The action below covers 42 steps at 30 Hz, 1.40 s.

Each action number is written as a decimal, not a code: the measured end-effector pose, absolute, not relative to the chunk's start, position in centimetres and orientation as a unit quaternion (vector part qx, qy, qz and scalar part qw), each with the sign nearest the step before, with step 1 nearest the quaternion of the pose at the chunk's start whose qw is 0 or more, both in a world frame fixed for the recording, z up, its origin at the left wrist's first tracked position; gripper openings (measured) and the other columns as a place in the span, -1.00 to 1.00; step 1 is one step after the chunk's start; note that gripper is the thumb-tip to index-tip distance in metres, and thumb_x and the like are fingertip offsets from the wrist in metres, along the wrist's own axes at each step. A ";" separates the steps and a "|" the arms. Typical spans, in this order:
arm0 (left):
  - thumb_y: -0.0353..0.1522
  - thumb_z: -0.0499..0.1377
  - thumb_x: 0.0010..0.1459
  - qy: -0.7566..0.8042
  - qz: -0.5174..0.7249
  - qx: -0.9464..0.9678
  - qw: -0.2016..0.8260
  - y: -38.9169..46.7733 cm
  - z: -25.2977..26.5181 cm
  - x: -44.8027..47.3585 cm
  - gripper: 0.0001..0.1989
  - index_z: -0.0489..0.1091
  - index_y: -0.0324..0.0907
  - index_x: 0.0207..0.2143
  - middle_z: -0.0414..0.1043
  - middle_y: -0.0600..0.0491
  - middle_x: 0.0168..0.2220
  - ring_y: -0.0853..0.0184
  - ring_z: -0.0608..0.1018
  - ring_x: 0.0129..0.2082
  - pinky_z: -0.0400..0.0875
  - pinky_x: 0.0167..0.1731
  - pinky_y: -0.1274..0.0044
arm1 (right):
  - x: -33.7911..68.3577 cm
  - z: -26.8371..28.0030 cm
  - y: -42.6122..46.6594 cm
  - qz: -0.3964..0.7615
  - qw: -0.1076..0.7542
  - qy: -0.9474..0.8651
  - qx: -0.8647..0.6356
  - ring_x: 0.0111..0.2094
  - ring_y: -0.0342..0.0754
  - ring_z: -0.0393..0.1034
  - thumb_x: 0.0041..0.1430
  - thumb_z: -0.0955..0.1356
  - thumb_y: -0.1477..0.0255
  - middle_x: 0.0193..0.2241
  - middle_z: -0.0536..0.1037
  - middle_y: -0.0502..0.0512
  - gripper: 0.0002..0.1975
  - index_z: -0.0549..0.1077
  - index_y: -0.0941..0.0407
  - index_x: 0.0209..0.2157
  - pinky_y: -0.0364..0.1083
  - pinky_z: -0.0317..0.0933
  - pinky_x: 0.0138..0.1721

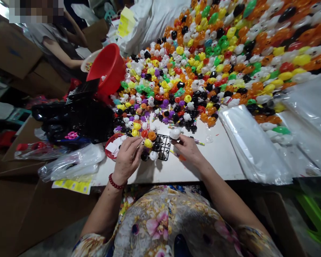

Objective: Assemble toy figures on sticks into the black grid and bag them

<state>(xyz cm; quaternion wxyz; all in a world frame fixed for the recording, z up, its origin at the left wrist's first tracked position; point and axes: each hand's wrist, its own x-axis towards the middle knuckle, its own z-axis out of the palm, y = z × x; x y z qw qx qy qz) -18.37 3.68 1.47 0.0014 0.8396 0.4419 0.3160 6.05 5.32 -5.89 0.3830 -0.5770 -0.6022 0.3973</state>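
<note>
A black plastic grid (164, 147) is in front of me at the table's near side. Small toy heads in yellow, orange, red, black and white cover its left part, among them a yellow toy head (148, 143). At the grid's left edge, my left hand (127, 157) has its fingers pinched together; what lies between them is hidden. My right hand (186, 149) is closed on a white toy head (174, 133), just above the grid's right edge. Bare squares show on the right side of the grid.
A big heap of colourful toy heads (187, 71) covers the table's back. Clear plastic bags (254, 142) lie right. A red tub (107, 67) tilts at back left, near another person (59, 46). A small red bowl (111, 151) holds white paper pieces beside my left hand.
</note>
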 end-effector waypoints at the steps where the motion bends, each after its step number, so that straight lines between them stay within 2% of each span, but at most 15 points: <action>1: -0.42 0.10 0.31 0.450 0.320 0.834 -0.006 3.7 1.5 -18.5 -0.75 0.39 -0.12 0.02 0.51 -0.06 -0.07 0.25 0.53 -0.05 0.46 0.00 0.35 | 6.3 -6.0 5.1 0.376 0.376 -0.619 -0.578 -0.44 -0.04 0.29 0.16 0.29 0.31 -0.51 0.47 0.03 -0.80 0.39 0.08 -0.49 -0.09 0.14 -0.37; 5: -0.42 0.06 0.33 0.490 0.332 0.805 -0.034 3.9 1.2 -19.4 -0.75 0.39 -0.13 0.02 0.53 -0.05 -0.10 0.27 0.54 -0.07 0.47 -0.03 0.36 | 7.3 -6.7 4.4 0.230 0.356 -0.698 -0.578 -0.38 0.01 0.30 0.28 0.22 0.31 -0.49 0.47 0.11 -0.70 0.39 0.08 -0.49 -0.04 0.18 -0.28; 8: -0.38 0.03 0.34 0.523 0.328 0.786 -0.043 4.2 0.9 -19.9 -0.76 0.40 -0.14 -0.01 0.54 -0.05 -0.13 0.26 0.55 -0.08 0.48 -0.03 0.33 | 7.8 -7.3 4.3 0.134 0.351 -0.729 -0.572 -0.34 0.06 0.31 0.35 0.16 0.33 -0.43 0.51 0.18 -0.68 0.50 0.13 -0.28 0.01 0.20 -0.21; 11: -0.36 0.01 0.35 0.533 0.326 0.780 -0.028 4.5 0.7 -20.1 -0.75 0.41 -0.15 -0.01 0.54 -0.06 -0.12 0.25 0.54 -0.08 0.47 -0.02 0.31 | 8.3 -7.3 4.0 0.092 0.350 -0.747 -0.558 -0.33 0.08 0.33 0.37 0.15 0.34 -0.36 0.54 0.21 -0.65 0.50 0.16 -0.08 0.05 0.22 -0.18; 16: -0.37 0.00 0.35 0.548 0.349 0.761 -0.014 4.2 0.6 -20.6 -0.74 0.41 -0.17 -0.01 0.54 -0.08 -0.11 0.24 0.54 -0.07 0.47 -0.02 0.30 | 8.9 -7.2 2.9 0.072 0.360 -0.757 -0.541 -0.34 0.08 0.36 0.39 0.15 0.31 -0.37 0.55 0.19 -0.65 0.50 0.13 -0.08 0.07 0.26 -0.18; 21: -0.40 0.02 0.34 0.553 0.370 0.747 -0.006 3.5 -0.2 -21.4 -0.76 0.41 -0.18 -0.02 0.54 -0.08 -0.12 0.24 0.53 -0.08 0.48 -0.03 0.32 | 9.2 -8.0 1.8 0.092 0.369 -0.734 -0.563 -0.28 0.10 0.43 0.38 0.16 0.22 -0.32 0.58 0.22 -0.64 0.49 0.10 -0.18 0.09 0.32 -0.15; 28: -0.40 0.02 0.34 0.553 0.367 0.747 -0.017 3.4 -0.5 -22.0 -0.75 0.40 -0.17 -0.01 0.54 -0.08 -0.11 0.23 0.53 -0.07 0.48 -0.03 0.31 | 8.7 -7.4 1.2 0.238 0.332 -0.663 -0.627 -0.31 0.07 0.49 0.29 0.20 0.14 -0.34 0.60 0.17 -0.64 0.46 0.09 -0.18 0.01 0.37 -0.27; 33: -0.45 0.05 0.32 0.522 0.390 0.756 -0.059 3.4 -0.3 -21.9 -0.74 0.37 -0.18 0.03 0.53 -0.08 -0.11 0.24 0.53 -0.08 0.48 -0.04 0.34 | 8.1 -6.8 1.2 0.243 0.348 -0.644 -0.637 -0.25 0.09 0.50 0.23 0.21 0.09 -0.27 0.61 0.22 -0.59 0.47 0.11 -0.20 0.02 0.39 -0.21; 42: -0.45 0.02 0.32 0.543 0.384 0.745 -0.051 3.1 -0.8 -22.4 -0.72 0.38 -0.14 0.03 0.54 -0.06 -0.11 0.24 0.54 -0.09 0.49 -0.05 0.33 | 8.1 -6.8 1.2 0.276 0.347 -0.618 -0.649 -0.22 0.10 0.49 0.16 0.24 0.05 -0.25 0.61 0.22 -0.56 0.50 0.10 -0.20 0.03 0.39 -0.17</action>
